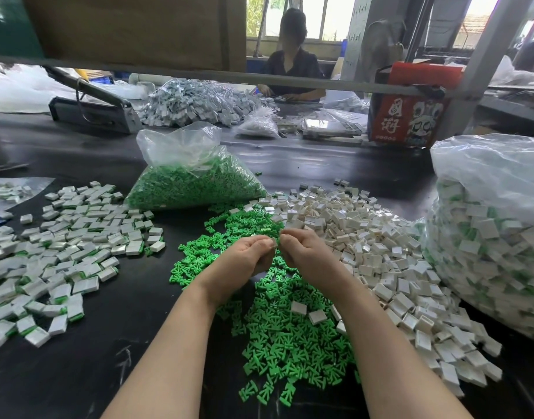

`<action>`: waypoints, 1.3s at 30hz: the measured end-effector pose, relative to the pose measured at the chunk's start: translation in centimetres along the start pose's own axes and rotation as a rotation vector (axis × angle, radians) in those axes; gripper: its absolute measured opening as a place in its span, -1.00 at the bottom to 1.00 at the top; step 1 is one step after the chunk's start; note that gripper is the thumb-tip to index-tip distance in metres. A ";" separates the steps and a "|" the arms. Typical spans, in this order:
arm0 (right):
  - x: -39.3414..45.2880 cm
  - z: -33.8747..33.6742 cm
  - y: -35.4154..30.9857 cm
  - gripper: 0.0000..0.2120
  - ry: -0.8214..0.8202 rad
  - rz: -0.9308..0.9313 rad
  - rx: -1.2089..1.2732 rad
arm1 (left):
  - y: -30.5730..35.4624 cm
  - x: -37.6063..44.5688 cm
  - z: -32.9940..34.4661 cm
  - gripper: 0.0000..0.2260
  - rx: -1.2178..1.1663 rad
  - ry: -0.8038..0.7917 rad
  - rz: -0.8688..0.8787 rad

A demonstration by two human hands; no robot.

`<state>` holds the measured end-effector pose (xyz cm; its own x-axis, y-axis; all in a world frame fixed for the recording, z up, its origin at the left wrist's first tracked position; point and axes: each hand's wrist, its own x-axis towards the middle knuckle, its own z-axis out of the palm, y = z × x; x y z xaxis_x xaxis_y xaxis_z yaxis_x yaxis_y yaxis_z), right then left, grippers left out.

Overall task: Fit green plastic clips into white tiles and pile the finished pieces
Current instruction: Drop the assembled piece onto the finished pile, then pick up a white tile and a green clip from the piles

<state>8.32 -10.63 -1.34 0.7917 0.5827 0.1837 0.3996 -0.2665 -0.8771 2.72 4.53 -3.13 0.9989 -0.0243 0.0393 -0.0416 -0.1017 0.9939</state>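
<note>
Holding: left hand (250, 254) and right hand (305, 252) pinched one small white tile (272, 244), fingers curled, above the green clips (286, 334).
Bags: two held clips (193, 179) and finished pieces (489, 234).

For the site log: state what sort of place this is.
Probably a small factory assembly bench. Bulk heaps of loose green clips and white tiles cover the black table, and a second worker sits opposite with similar parts.

Bare black table (114, 343) lies open at lower left and in a strip between the finished pieces (63, 252) and green clips (289, 328). White tiles (380, 252) and a bulging bag (495, 237) block the right; the clip bag (193, 179) blocks centre.
</note>
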 end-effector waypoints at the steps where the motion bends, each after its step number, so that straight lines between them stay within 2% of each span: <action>1: 0.0 0.1 0.0 -0.65 0.010 -0.003 -0.032 | 0.0 0.0 0.0 -0.72 0.007 0.005 -0.002; 4: 0.0 0.6 -0.3 -0.66 0.016 -0.002 -0.121 | -0.2 0.1 0.2 -0.77 0.021 0.023 -0.002; 8: -0.1 0.9 -0.3 -0.65 -0.002 -0.030 -0.353 | -0.4 0.3 0.3 -0.72 0.125 0.022 -0.017; 12: -0.3 1.2 0.0 -0.58 0.008 -0.009 -0.439 | -0.7 0.5 0.6 -0.70 0.202 0.016 -0.018; 17: -0.2 1.7 0.2 -0.58 0.029 0.006 -0.469 | -0.8 0.9 1.0 -0.72 0.173 0.039 -0.009; 22: -0.1 1.8 0.6 -0.63 0.040 0.013 -0.474 | -0.8 0.9 1.1 -0.74 0.251 0.050 0.027; 35: -0.4 1.2 0.3 -0.60 0.035 -0.013 -0.522 | -0.8 0.7 1.4 -0.72 0.365 0.023 0.026; 39: -0.5 1.1 0.2 -0.62 0.035 -0.023 -0.502 | -0.6 0.5 1.3 -0.75 0.314 0.001 0.052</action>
<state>7.46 -10.13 -2.07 0.7917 0.5690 0.2223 0.5832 -0.5955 -0.5526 3.18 3.27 -3.88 0.9953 -0.0361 0.0894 -0.0963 -0.4023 0.9104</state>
